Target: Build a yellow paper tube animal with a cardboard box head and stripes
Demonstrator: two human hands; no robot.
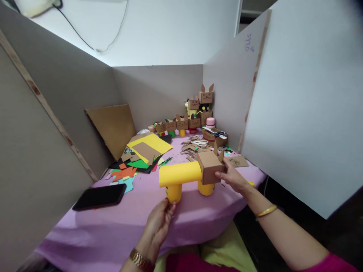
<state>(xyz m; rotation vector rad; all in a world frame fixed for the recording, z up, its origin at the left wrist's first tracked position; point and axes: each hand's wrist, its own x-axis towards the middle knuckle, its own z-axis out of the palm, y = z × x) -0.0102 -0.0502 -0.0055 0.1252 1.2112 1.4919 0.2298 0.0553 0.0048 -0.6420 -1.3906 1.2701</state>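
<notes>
In the middle of the head view is a paper animal figure with a yellow paper tube body (180, 173) lying level. A yellow tube leg (174, 193) supports its left end and another yellow leg (206, 188) its right end. The brown cardboard box head (210, 167), with pointed ears on top, sits at the body's right end. My left hand (162, 217) pinches the bottom of the left leg between thumb and fingers. My right hand (233, 176) grips the head from the right, its thumb on the box's side; some fingertips are hidden behind.
A black phone (99, 197) lies at left. Coloured paper sheets (150, 147) and scraps spread behind it. White-handled scissors (200, 143) rest among cardboard scraps. Several finished cardboard-headed figures (182, 124) line the back beside a cardboard box (215, 138). Grey partitions (159, 90) surround the table.
</notes>
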